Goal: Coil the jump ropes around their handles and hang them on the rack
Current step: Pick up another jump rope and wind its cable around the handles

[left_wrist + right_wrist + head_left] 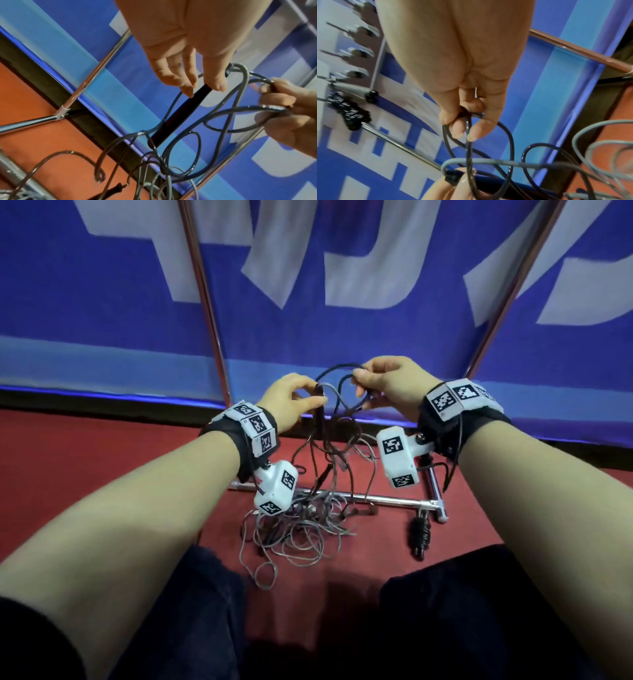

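My left hand (301, 398) pinches the top of a slim black jump-rope handle (181, 115) between thumb and fingertips (188, 93); the handle (320, 419) hangs downward. My right hand (376, 385) grips dark rope loops (339, 385) close beside it, at chest height. In the right wrist view the fingers (458, 129) curl round the dark rope (469, 135). A grey rope (243, 83) leaves the handle's top. Below, a tangle of grey and dark ropes (301, 529) lies on the red floor. One coiled black rope (351, 115) hangs on a rack hook.
The chrome rack's base bar (376, 501) lies across the red floor (102, 460), with uprights (205, 302) rising before a blue-and-white banner (342, 268). A coiled black rope (419, 535) lies by the bar's right end. My dark-trousered knees (479, 628) fill the foreground.
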{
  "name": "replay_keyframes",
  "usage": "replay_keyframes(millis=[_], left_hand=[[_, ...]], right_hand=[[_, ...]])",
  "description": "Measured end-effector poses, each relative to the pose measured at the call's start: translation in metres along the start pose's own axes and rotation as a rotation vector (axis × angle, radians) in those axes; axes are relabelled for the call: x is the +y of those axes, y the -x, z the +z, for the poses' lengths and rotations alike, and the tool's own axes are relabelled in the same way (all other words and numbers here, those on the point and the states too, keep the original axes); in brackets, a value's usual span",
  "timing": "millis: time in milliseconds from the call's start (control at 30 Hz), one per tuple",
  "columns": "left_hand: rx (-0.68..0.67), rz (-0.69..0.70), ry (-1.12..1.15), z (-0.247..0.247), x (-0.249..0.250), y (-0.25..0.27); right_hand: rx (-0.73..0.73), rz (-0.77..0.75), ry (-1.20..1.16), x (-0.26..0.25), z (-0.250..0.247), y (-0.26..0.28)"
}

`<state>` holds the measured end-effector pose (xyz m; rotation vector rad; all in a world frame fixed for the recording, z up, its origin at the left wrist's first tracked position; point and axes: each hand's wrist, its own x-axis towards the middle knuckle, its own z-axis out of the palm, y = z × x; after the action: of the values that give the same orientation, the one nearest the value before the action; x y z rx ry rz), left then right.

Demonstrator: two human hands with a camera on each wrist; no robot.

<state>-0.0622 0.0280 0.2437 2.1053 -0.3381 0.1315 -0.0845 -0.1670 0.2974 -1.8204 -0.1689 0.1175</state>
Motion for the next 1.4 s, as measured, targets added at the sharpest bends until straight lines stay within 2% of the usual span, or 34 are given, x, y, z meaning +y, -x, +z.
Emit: replay_keyframes(millis=[100, 200, 233, 300, 367, 433, 467, 533, 600, 667, 733, 867, 933, 1000, 1067, 1133, 1167, 1333, 1400], left_hand=[[0.096, 0.065, 0.009, -0.011, 0.01, -0.004], [0.13, 0.086, -0.085, -0.01, -0.002, -0.003], [0.085, 0.075, -0.139, -0.007, -0.007, -0.002], [-0.089, -0.009, -0.175, -0.001, -0.013, -0.004], [-0.201, -0.037, -0.237, 0.004, -0.011, -0.005], [-0.243, 0.008, -0.329, 0.008, -0.009, -0.005], [-0.262, 0.045, -0.341, 0.011, -0.011, -0.005], [-0.308, 0.129, -0.31, 0.013, -0.015, -0.001], [-0.339, 0.216, -0.291, 0.013, -0.015, 0.003], [-0.22, 0.286, -0.347, 0.013, -0.011, 0.003], [-0.03, 0.338, -0.327, 0.011, -0.002, 0.0], [0.046, 0.347, -0.044, 0.007, 0.007, -0.003], [0.122, 0.342, -0.048, 0.007, 0.006, -0.002], [0.193, 0.268, -0.16, 0.009, 0.003, -0.001], [0.2, 0.146, -0.102, 0.008, 0.002, -0.002], [0.17, 0.046, 0.163, 0.006, 0.004, -0.002], [0.161, 0.029, 0.227, 0.005, 0.005, -0.001], [0.087, 0.004, 0.3, 0.012, 0.007, 0.001], [0.04, -0.001, 0.238, 0.015, 0.001, 0.002]], right_hand=[[-0.001, -0.097, -0.096, -0.025, -0.002, 0.0], [-0.027, -0.079, -0.121, -0.019, 0.0, -0.001], [-0.041, -0.049, -0.087, -0.009, 0.002, -0.001], [-0.084, 0.054, 0.004, 0.018, 0.006, -0.001], [-0.13, 0.162, 0.223, 0.041, 0.006, -0.004], [-0.194, 0.306, 0.512, 0.053, 0.002, -0.01], [-0.228, 0.377, 0.586, 0.057, -0.001, -0.015], [-0.272, 0.431, 0.596, 0.058, 0.001, -0.02], [-0.332, 0.372, 0.531, 0.057, 0.008, -0.021], [-0.373, 0.3, 0.452, 0.055, 0.016, -0.024], [-0.324, 0.22, 0.456, 0.047, 0.021, -0.026], [-0.204, 0.14, 0.345, 0.044, 0.024, -0.029], [-0.118, 0.085, 0.363, 0.046, 0.026, -0.027], [-0.087, 0.015, 0.348, 0.045, 0.03, -0.024], [-0.202, 0.061, 0.245, 0.043, 0.032, -0.021], [-0.351, 0.164, 0.174, 0.046, 0.03, -0.017], [-0.389, 0.202, 0.181, 0.049, 0.027, -0.015], [-0.394, 0.331, 0.252, 0.068, 0.023, -0.01], [-0.385, 0.392, 0.234, 0.071, 0.025, -0.009]])
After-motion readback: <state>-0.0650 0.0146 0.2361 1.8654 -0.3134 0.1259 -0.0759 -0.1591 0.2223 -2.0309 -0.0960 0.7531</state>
